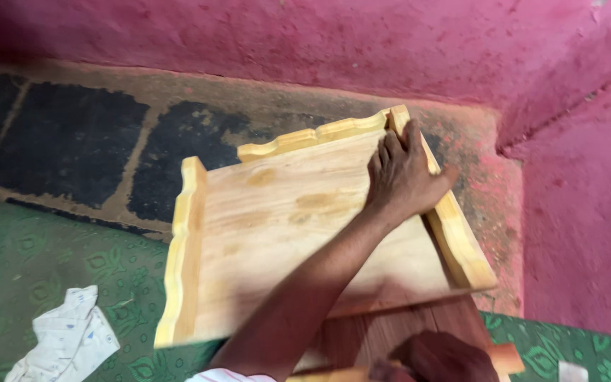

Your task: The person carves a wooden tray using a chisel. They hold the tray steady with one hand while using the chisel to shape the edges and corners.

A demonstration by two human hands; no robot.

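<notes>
Nearest, bottom edge at 6 o'clock: a dark reddish rounded shape (445, 357), blurred, cannot tell what it is. It sits over a brown wooden board (419, 329) lying under the tray's near end.

At 7 o'clock, a crumpled white cloth (65, 338) on the green patterned floor covering (22, 262), well apart from the tray.

Centre: pale wooden tray (284, 233) with yellow scalloped rails on three sides, tilted, near end open. One forearm crosses it from 6 o'clock.

Right hand (403, 173) at 1 o'clock of the tray, palm down on the far right corner. Fingers close together, laid over the right rail; thumb spread outward past it.

Left hand not seen.

Beyond: dusty floor (72, 141) with dark patches at 10 o'clock; pink plastered wall (319, 42) at 12 o'clock, turning a corner at 2 o'clock.
</notes>
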